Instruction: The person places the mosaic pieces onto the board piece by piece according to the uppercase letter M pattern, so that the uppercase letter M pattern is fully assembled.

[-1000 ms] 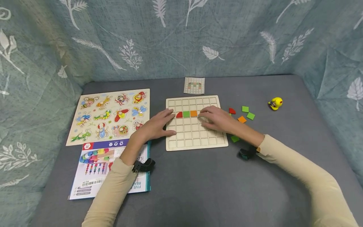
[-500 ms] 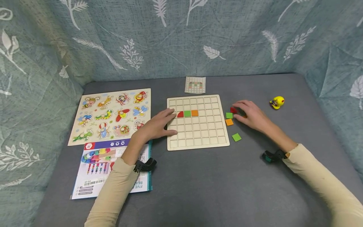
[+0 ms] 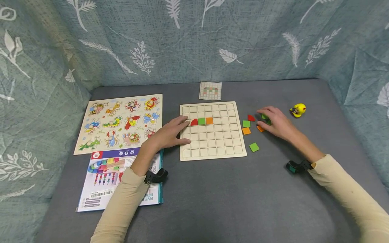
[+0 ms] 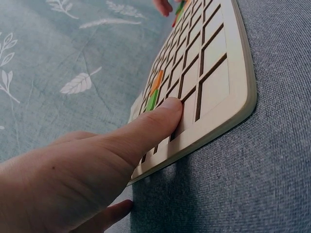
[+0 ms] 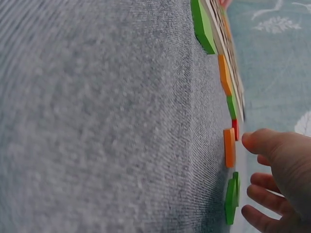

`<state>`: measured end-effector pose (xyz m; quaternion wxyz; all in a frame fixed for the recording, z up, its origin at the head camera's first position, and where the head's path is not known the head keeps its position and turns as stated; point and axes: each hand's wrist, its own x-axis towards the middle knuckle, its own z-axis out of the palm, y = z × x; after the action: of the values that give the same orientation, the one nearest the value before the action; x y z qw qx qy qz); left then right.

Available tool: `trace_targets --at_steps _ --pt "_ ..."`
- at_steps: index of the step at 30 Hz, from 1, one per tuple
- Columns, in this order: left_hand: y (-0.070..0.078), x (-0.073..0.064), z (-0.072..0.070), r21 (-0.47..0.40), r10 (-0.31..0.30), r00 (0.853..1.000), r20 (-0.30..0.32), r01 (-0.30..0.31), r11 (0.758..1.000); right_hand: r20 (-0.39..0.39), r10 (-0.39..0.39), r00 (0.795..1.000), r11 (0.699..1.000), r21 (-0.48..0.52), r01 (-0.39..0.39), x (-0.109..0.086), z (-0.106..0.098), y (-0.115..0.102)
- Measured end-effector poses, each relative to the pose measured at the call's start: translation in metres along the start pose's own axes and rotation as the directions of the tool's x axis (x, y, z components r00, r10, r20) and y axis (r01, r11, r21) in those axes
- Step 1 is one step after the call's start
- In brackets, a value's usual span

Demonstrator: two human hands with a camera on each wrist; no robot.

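Observation:
A wooden grid board (image 3: pixel 212 153) lies mid-table. One row bears a red quarter-round tile (image 3: pixel 194 122), a green square tile (image 3: pixel 202 121) and an orange square tile (image 3: pixel 209 120), side by side. My left hand (image 3: pixel 168 135) rests at the board's left edge; its thumb (image 4: pixel 163 116) lies on the grid in the left wrist view. Right of the board, my right hand (image 3: pixel 276 124) hovers over loose green tiles (image 3: pixel 264 116) and an orange tile (image 3: pixel 260 129), partly covering them. Its thumb and fingers are spread apart in the right wrist view, with no tile between them.
Other loose tiles lie by the board's right edge, among them a red one (image 3: pixel 251 118) and a green one (image 3: pixel 254 147). A pattern card (image 3: pixel 210 84) sits behind the board. Left are an insect puzzle (image 3: pixel 118 114) and a box (image 3: pixel 121 199); a yellow duck (image 3: pixel 299 109) stands right.
My right hand has left the board and moved right to the loose tiles, passing the red one and going on to the green ones. The left hand stays at the board's edge.

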<state>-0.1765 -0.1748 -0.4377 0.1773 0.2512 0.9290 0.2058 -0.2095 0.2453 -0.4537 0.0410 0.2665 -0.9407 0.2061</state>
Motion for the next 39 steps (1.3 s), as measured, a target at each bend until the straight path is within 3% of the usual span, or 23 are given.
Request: trace_targets --at_steps 28,39 --pt "0.001 -0.001 0.0 0.005 0.017 1.0 -0.011 -0.017 1.0 0.062 0.042 0.997 0.999 -0.02 -0.041 -0.001 -0.01 0.008" --pt "0.0 -0.001 0.001 0.011 0.014 1.0 -0.012 -0.014 1.0 0.105 0.194 0.975 0.981 -0.025 -0.193 0.006 -0.012 0.007"
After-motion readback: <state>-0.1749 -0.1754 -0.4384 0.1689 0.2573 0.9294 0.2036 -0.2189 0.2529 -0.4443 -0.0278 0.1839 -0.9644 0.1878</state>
